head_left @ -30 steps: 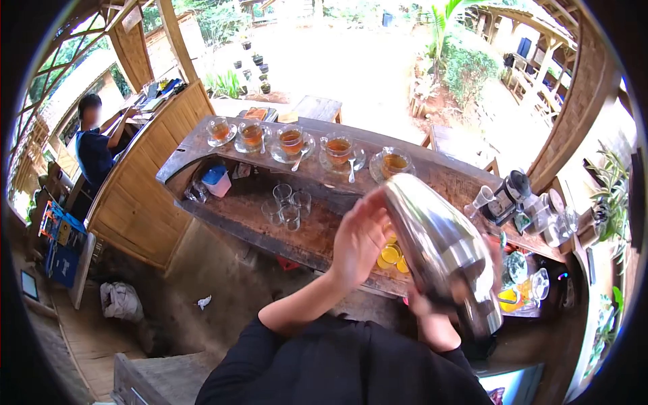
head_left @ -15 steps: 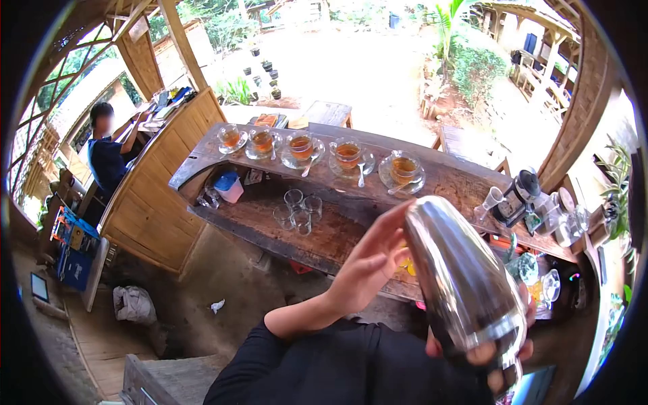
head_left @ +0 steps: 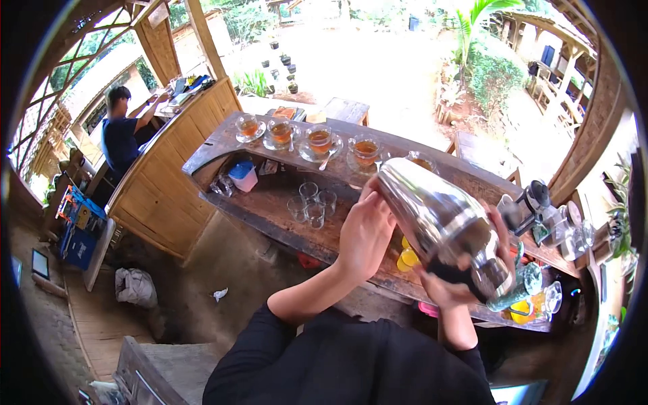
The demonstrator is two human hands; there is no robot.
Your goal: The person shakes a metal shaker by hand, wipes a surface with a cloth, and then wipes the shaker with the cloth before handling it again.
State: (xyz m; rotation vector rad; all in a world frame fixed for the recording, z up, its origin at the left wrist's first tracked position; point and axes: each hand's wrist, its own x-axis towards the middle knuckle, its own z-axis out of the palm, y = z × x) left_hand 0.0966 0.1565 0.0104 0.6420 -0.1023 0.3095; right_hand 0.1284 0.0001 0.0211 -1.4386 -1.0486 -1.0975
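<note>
A shiny metal cocktail shaker [head_left: 432, 216] is held up in front of me, tilted, with its broad base toward the upper left and its cap end toward the lower right. My left hand [head_left: 366, 233] is at the base end, its fingers curled behind the metal and partly hidden. My right hand [head_left: 449, 287] wraps round the cap end, with fingers showing on the far side. Beyond the shaker, a row of glass cups of amber drink stands on saucers along the wooden counter [head_left: 459, 177]; one cup [head_left: 319, 140] has a spoon beside it. The rightmost cup is partly covered by the shaker.
Several upturned-looking clear glasses [head_left: 314, 214] and a pink tub with a blue lid [head_left: 243, 177] are on the lower shelf. A French press [head_left: 533, 197] and glass jars stand at the right. At the far left, a person [head_left: 121, 131] is behind a wooden desk [head_left: 165, 179].
The shaker has moved left and tipped closer to level, both hands moving with it. More of my right hand and forearm shows. The whole view has shifted slightly.
</note>
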